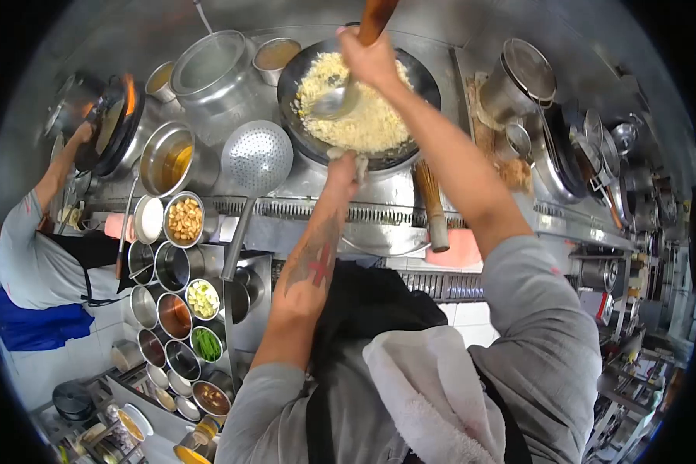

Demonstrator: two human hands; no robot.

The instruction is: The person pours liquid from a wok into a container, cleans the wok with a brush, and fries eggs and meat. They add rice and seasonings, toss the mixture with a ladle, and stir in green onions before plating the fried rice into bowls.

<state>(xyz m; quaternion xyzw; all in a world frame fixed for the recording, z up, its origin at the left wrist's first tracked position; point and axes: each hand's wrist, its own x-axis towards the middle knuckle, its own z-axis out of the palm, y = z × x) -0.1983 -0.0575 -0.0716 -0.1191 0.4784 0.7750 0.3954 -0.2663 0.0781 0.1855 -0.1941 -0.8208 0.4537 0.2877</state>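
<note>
My left hand grips the near rim of the wok through a cloth; my right hand holds a ladle, its bowl over the rice. A skimmer lies left, a brush near right. Farther left, flame rises near a co-worker's hand.

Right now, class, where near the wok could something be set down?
Small bare steel patches front the wok: one between the skimmer and left forearm, another between that forearm and the brush. Crowded: metal containers at left, pots at right.
</note>
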